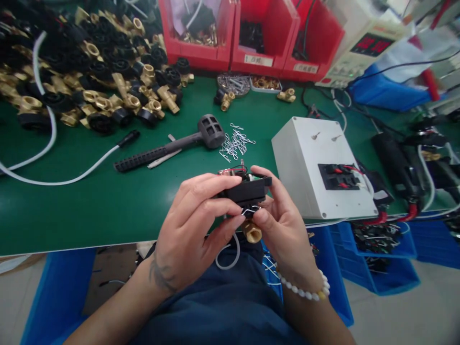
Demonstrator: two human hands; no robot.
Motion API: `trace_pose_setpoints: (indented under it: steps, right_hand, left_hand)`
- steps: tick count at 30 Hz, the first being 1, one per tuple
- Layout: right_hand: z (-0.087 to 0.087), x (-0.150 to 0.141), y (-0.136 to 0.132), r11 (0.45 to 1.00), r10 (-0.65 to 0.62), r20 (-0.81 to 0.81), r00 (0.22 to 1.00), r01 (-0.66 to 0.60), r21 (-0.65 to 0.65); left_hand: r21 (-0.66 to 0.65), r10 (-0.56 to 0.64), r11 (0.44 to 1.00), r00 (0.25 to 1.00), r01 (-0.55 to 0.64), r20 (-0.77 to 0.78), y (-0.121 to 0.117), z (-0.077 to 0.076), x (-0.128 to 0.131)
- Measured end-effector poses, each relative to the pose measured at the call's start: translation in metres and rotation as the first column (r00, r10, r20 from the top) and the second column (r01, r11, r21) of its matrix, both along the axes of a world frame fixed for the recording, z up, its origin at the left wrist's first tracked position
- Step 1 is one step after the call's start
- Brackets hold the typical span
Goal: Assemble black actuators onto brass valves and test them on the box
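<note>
Between my two hands, just off the bench's front edge, is a black valve actuator housing (247,191) with its top open and thin red and black wires showing. A brass valve body (253,232) sits under it. My left hand (201,211) grips the housing's left side, thumb and fingertip pinched at a bent wire hairpin clip (249,211) between housing and brass. My right hand (278,215) holds the right side, its thumb near the clip's other end. A white cable (235,256) loops below. More hairpin clips (237,142) lie in a loose pile beyond my hands.
A black mallet (168,149) lies left of the clips. Many brass valves (129,98) are heaped at the far left. Red bins (264,62) line the back. A grey-white box (319,163) with switches and wires stands at right. Blue crates (381,273) sit below the bench.
</note>
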State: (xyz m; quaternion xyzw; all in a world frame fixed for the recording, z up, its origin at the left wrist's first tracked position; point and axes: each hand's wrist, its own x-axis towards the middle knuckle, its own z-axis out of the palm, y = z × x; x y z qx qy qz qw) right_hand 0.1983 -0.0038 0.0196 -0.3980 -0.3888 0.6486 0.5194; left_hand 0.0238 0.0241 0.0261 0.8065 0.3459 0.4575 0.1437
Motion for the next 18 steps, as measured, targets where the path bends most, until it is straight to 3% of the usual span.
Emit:
trace_pose_setpoints:
  steps: [8,15,18]
  right_hand:
    - [-0.001,0.001,0.004,0.996,-0.076,-0.053,0.996,0.074,-0.042]
    - [0.004,0.011,-0.002,0.994,-0.061,0.031,0.998,0.064,-0.092]
    - [0.007,0.017,-0.01,0.995,-0.057,0.09,0.994,0.064,-0.072]
  left_hand:
    - [0.062,0.093,0.993,0.995,-0.096,0.047,0.004,-0.001,0.023]
    - [-0.102,0.18,0.979,0.983,-0.176,0.03,-0.013,0.007,0.037]
    - [-0.087,0.147,0.986,0.989,-0.144,0.023,-0.018,0.011,0.042]
